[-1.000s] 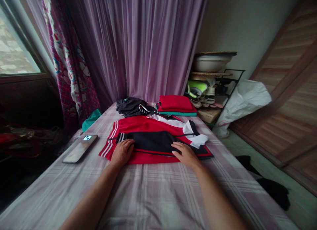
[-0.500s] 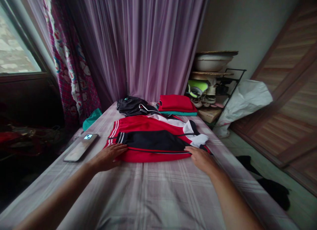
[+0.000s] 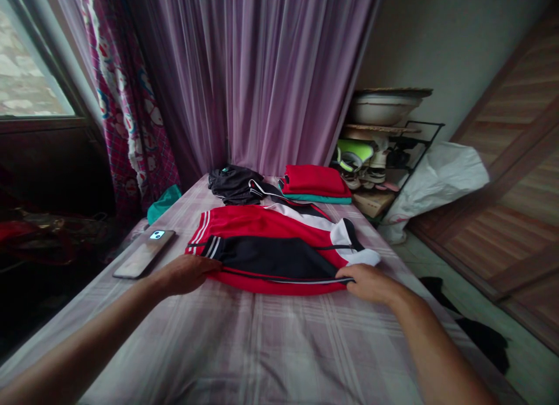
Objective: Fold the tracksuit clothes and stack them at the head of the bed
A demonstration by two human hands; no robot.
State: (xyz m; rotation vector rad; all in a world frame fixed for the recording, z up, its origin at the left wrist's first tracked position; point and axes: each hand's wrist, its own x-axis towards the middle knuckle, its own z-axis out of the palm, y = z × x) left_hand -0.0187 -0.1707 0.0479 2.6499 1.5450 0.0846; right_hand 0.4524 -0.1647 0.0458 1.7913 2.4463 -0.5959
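A red, black and white jacket [image 3: 266,256] lies across the bed, one black sleeve with a white-striped cuff folded over its red body. At the near left, my left hand [image 3: 188,273] pinches the jacket's edge beside that cuff. My right hand [image 3: 367,281] grips the near edge at the other end, where a white piping line runs. Between my hands the edge is pulled fairly straight, and the red near side sags slightly below it. The white and black collar part [image 3: 347,236] spreads at the far right of the jacket.
A phone [image 3: 146,255] lies face down on the plaid bed [image 3: 257,347] at the left. Behind the jacket are a dark crumpled garment [image 3: 236,184] and a folded red and teal stack [image 3: 315,183]. To the right stand a shoe rack [image 3: 371,160] and a white sack [image 3: 441,178].
My hands, flat on the jacket before, have closed on its near edge. They have pulled slightly toward me and apart, and the edge is tauter. The view has shifted a little.
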